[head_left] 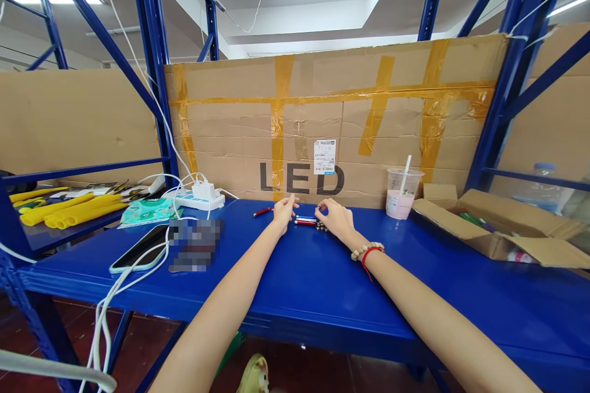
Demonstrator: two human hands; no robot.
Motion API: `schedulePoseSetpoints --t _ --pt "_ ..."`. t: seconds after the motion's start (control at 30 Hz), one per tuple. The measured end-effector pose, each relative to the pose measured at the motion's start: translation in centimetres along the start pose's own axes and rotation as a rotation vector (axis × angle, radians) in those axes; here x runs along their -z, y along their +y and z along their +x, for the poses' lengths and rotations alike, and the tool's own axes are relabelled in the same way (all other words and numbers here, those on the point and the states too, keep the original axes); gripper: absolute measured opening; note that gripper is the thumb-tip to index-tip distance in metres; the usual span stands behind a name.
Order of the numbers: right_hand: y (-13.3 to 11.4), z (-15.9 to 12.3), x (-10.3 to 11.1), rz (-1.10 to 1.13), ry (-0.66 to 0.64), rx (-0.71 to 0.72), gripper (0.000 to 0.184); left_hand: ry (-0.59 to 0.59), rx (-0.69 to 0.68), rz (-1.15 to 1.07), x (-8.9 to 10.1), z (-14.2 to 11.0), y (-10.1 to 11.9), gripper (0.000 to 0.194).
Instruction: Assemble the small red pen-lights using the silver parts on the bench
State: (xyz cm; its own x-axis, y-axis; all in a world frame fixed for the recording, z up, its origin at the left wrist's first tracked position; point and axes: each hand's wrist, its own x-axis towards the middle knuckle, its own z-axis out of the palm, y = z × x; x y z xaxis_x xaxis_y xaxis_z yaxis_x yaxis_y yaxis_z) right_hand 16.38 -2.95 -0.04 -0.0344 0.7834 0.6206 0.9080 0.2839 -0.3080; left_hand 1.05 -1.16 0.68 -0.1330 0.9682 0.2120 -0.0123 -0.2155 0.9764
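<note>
Blue shelf (313,282) with slender red and blue items (305,220) lying side by side between 2 hands; 1 red item (263,212) lies apart, left of the left hand (283,214). Small metallic pieces (321,227) lie near the right hand (340,220). Both hands have bent fingers; whether either grips anything cannot be told. Handling appears under way, its extent unclear. The hands may partly hide the items. White cables (104,319) cross the phone (142,250); a cup (400,199) stands beside an open carton (474,230).

Arms (239,282) forward, left hand (283,213) near right hand (337,219), right fingers (325,204) bent.
</note>
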Motion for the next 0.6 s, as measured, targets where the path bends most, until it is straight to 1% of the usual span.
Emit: schedulePoseSetpoints --t 0.07,0.27,0.4,0.5,0.6 --pt "0.07 0.07 -0.12 -0.018 -0.017 -0.01 0.016 0.006 0.014 -0.007 -0.03 0.08 -0.04 0.029" --pt "0.23 0.14 0.04 -0.091 -0.081 -0.103 0.023 0.032 0.051 -0.019 0.01 0.39 -0.17 0.025" --pt "0.26 0.12 0.24 -0.113 -0.09 -0.11 0.029 0.039 0.063 -0.027 0.07 0.44 -0.19 0.024" --pt "0.35 0.14 0.22 -0.069 -0.092 -0.112 0.024 0.048 0.065 -0.02 0.14 0.52 -0.17 0.022" --pt "0.64 0.19 0.05 0.052 -0.106 -0.136 0.018 0.063 0.067 -0.003 0.3 0.73 -0.2 0.022"
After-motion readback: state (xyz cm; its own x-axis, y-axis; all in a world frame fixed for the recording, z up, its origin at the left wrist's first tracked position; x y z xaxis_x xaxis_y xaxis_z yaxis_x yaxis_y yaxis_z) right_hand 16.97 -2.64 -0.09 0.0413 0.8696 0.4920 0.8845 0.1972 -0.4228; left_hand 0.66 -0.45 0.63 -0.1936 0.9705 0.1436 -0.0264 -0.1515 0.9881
